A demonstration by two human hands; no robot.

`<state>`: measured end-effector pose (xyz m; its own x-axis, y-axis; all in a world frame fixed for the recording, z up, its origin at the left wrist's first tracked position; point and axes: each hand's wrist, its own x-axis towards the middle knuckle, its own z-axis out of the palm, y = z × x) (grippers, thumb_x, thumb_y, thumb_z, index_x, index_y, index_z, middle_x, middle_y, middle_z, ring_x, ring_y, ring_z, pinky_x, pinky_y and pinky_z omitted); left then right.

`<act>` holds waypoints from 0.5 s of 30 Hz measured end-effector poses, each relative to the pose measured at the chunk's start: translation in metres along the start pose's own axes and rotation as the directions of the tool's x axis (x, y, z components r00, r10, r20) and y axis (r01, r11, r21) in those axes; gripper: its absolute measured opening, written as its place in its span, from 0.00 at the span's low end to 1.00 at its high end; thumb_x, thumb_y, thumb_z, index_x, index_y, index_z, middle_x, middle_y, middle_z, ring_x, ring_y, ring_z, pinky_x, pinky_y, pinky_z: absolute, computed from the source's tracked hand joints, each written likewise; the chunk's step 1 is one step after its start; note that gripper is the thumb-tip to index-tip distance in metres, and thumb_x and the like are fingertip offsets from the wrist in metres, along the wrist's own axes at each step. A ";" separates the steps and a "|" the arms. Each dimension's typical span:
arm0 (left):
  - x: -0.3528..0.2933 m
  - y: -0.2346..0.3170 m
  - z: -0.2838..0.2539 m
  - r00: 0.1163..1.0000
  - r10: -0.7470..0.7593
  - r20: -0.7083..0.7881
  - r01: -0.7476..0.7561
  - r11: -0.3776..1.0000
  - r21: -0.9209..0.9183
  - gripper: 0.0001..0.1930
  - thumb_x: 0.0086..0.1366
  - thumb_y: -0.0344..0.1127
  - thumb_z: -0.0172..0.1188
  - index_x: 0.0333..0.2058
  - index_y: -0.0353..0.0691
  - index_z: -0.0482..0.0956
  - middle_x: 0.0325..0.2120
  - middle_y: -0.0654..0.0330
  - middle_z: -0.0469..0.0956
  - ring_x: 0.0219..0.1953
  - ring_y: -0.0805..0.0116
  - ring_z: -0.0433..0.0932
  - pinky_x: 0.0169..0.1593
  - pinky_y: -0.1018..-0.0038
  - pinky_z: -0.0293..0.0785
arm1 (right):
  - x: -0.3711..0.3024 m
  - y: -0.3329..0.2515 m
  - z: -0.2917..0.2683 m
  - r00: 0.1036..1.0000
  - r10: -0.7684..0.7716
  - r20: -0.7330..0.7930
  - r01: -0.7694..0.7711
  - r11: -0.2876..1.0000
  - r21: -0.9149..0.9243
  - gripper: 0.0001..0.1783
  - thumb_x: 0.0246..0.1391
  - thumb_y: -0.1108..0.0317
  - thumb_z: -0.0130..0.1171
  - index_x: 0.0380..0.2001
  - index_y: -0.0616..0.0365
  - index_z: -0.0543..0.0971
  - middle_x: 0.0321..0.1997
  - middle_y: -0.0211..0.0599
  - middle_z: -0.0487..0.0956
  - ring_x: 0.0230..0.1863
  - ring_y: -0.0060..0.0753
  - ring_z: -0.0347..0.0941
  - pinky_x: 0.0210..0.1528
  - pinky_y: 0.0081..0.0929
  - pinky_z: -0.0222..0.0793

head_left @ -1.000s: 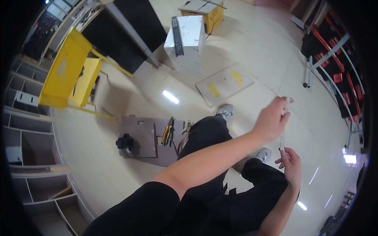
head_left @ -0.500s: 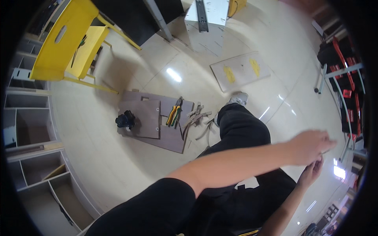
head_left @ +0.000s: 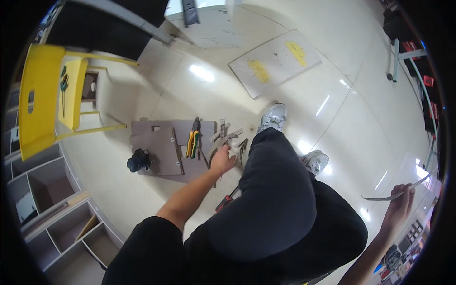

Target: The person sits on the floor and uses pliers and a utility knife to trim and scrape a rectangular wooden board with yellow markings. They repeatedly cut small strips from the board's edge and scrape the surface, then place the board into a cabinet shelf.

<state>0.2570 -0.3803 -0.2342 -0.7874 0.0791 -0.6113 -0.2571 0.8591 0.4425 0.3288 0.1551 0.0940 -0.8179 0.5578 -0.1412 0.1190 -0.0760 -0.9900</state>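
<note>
My left hand (head_left: 222, 160) reaches down to a small heap of grey-brown strips (head_left: 228, 135) on the floor, its fingers apart and partly bent. Whether a fingertip touches a strip is hard to make out. Out at the far right, my right hand (head_left: 399, 209) grips a long, thin, slightly curved strip of edge banding (head_left: 377, 198), which sticks out on both sides of the fingers. Beside the heap, pliers with yellow-green handles (head_left: 192, 142) lie on a brown board (head_left: 204, 164). A red-and-black handled screwdriver (head_left: 224, 203) lies next to my leg.
A smaller panel (head_left: 164, 156) with a black tool (head_left: 137, 160) at its edge lies on the board. Ahead is a pale panel with yellow patches (head_left: 275, 61). A yellow chair (head_left: 40, 95) and open shelving (head_left: 47, 185) stand left; a metal-legged rack (head_left: 411, 54) stands right.
My hands were together at the right; now they are far apart. The left has swung down to the heap of strips, while the right has moved farther right with the strip. The view has shifted.
</note>
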 end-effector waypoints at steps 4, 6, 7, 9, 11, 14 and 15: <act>0.028 0.033 0.052 0.975 -0.175 -0.135 0.196 0.967 0.164 0.29 0.56 0.43 0.62 0.52 0.37 0.63 0.47 0.43 0.68 0.47 0.38 0.75 0.46 0.54 0.75 | 0.040 0.015 0.033 0.991 0.133 0.025 -0.135 0.975 0.176 0.11 0.67 0.70 0.45 0.48 0.63 0.69 0.34 0.34 0.71 0.39 0.25 0.68 0.45 0.22 0.65; 0.049 0.031 0.061 0.961 -0.275 -0.005 0.272 0.948 0.163 0.23 0.59 0.39 0.58 0.49 0.36 0.64 0.46 0.42 0.69 0.46 0.38 0.75 0.46 0.53 0.75 | 0.049 0.012 0.040 0.995 0.043 0.086 -0.053 0.990 0.128 0.11 0.66 0.70 0.45 0.48 0.62 0.69 0.33 0.33 0.70 0.37 0.24 0.67 0.43 0.21 0.64; 0.055 0.027 0.063 0.944 -0.325 0.053 0.313 0.935 0.165 0.20 0.60 0.37 0.56 0.48 0.35 0.64 0.46 0.42 0.70 0.46 0.38 0.76 0.47 0.53 0.75 | 0.050 0.019 0.045 0.993 0.078 0.087 -0.089 0.988 0.130 0.10 0.66 0.69 0.45 0.47 0.61 0.68 0.31 0.32 0.69 0.35 0.24 0.67 0.42 0.22 0.63; 0.056 0.023 0.062 0.967 -0.228 0.114 0.208 0.965 0.162 0.17 0.60 0.34 0.52 0.46 0.35 0.64 0.45 0.40 0.71 0.46 0.38 0.76 0.47 0.52 0.74 | 0.046 0.026 0.057 0.989 0.140 0.041 -0.139 0.990 -0.017 0.09 0.66 0.69 0.45 0.45 0.60 0.69 0.31 0.32 0.70 0.34 0.24 0.66 0.42 0.22 0.64; 0.057 0.019 0.048 0.993 -0.110 0.043 0.105 0.990 0.098 0.15 0.60 0.32 0.50 0.44 0.35 0.64 0.42 0.36 0.75 0.44 0.36 0.76 0.47 0.50 0.73 | 0.044 0.024 0.052 0.981 0.150 0.124 -0.145 0.988 -0.043 0.08 0.66 0.68 0.45 0.44 0.59 0.69 0.33 0.33 0.71 0.35 0.25 0.67 0.42 0.22 0.64; 0.071 0.054 -0.007 0.992 -0.050 -0.115 0.047 0.998 -0.032 0.14 0.62 0.35 0.50 0.44 0.36 0.63 0.32 0.38 0.79 0.40 0.34 0.76 0.44 0.48 0.72 | 0.035 0.009 0.064 0.995 0.071 -0.067 -0.066 0.995 0.079 0.07 0.66 0.69 0.46 0.44 0.57 0.69 0.35 0.33 0.70 0.35 0.25 0.66 0.41 0.23 0.63; 0.074 0.073 -0.034 0.993 0.004 -0.118 -0.031 0.974 -0.223 0.14 0.64 0.36 0.48 0.45 0.36 0.62 0.30 0.40 0.79 0.39 0.38 0.78 0.43 0.51 0.72 | 0.031 0.004 0.065 0.997 0.049 -0.068 -0.036 0.983 0.182 0.08 0.66 0.69 0.44 0.46 0.56 0.68 0.35 0.33 0.68 0.34 0.25 0.65 0.41 0.24 0.63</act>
<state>0.1609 -0.3291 -0.2248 -0.8492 0.0225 -0.5276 -0.3513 0.7218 0.5963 0.2677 0.1183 0.0854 -0.7712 0.6081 -0.1885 0.0436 -0.2449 -0.9686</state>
